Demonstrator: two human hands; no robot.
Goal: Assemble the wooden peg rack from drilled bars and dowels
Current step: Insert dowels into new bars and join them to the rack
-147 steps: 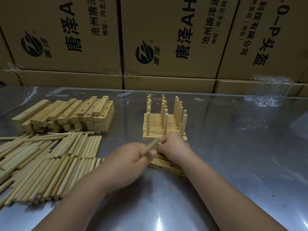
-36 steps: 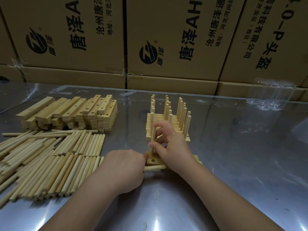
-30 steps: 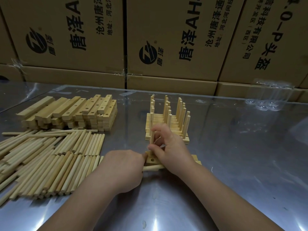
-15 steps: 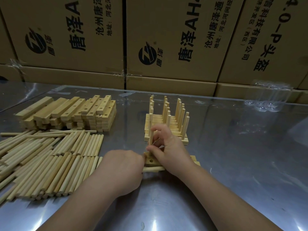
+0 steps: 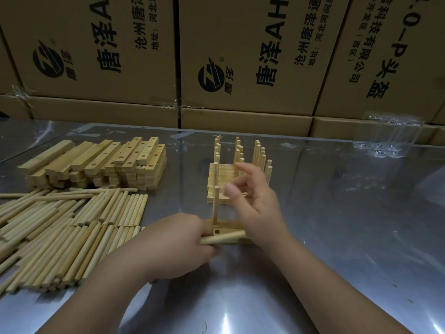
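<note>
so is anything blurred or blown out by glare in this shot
Head view: the right hand is motion-blurred, worst at its fingers; the left hand gripping a lying round wooden dowel is sharper. White glare streaks sit on the shiny metal table near the bottom edge; wide-angle distortion tilts the brown cardboard boxes.
</note>
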